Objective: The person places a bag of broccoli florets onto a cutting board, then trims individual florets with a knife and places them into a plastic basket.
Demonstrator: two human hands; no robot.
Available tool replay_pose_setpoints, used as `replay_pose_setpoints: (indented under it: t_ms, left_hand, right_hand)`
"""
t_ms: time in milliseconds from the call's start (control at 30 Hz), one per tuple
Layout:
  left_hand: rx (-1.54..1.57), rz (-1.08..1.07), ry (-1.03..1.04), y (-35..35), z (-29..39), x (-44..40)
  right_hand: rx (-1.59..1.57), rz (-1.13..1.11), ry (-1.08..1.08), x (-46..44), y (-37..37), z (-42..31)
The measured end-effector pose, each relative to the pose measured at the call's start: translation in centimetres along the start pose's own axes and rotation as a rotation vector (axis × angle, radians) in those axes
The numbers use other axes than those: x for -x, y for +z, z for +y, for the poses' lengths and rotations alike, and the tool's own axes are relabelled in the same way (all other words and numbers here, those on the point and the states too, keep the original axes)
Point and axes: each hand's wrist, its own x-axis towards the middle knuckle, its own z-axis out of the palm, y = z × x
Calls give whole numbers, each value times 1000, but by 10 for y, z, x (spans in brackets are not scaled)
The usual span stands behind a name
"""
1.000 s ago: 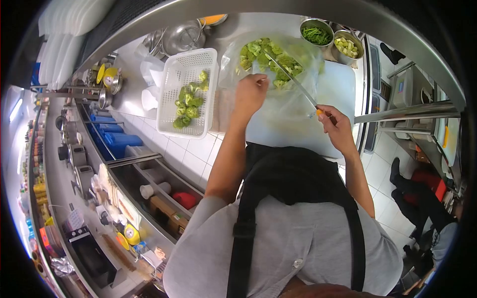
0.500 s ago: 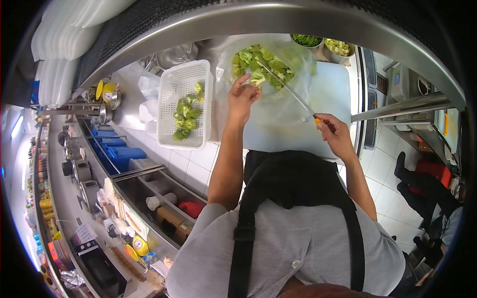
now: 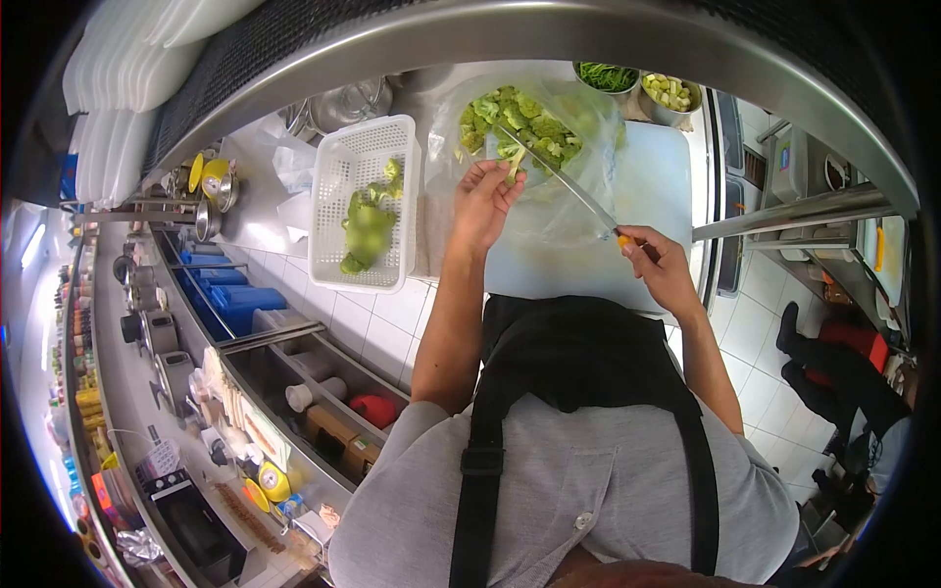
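Observation:
My left hand (image 3: 482,208) pinches a broccoli floret (image 3: 514,163) by its pale stem, near the mouth of a clear plastic bag. In my right hand (image 3: 655,263) is a knife (image 3: 578,196) with an orange handle. Its long blade slants up and left, its tip over the bagged broccoli (image 3: 539,125) and its edge close to the held floret. I cannot tell whether the blade touches the stem. Under the knife lies a white cutting board (image 3: 652,181). Left of my left hand, a white perforated basket (image 3: 331,220) holds several florets (image 3: 392,171), some smeared by blur.
Behind the board stand a metal container of chopped greens (image 3: 606,76) and one of pale green pieces (image 3: 669,92). A steel shelf edge (image 3: 549,34) arches overhead. Blue bins (image 3: 240,306) stand at left. At far right, another person's dark-clothed leg (image 3: 833,363) shows.
My left fingers have drawn in around the floret's stem, and that hand has shifted slightly toward me. The knife has moved slightly left. A green blur now shows in the basket.

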Motion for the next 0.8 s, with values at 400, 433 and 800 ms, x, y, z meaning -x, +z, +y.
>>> replay_pose_setpoints:
  t_ms: [400,433,800]
  left_hand:
    - [-38,-63,73,12,11,8]
    - [-57,-43,86,10,11,7]
    - [-191,73,205,12,19,11]
  right_hand:
    - [13,-31,-50,2,-11,-4]
    - [6,-37,-67,2,-11,-4]
    - [76,-54,-112,10,-18,-14]
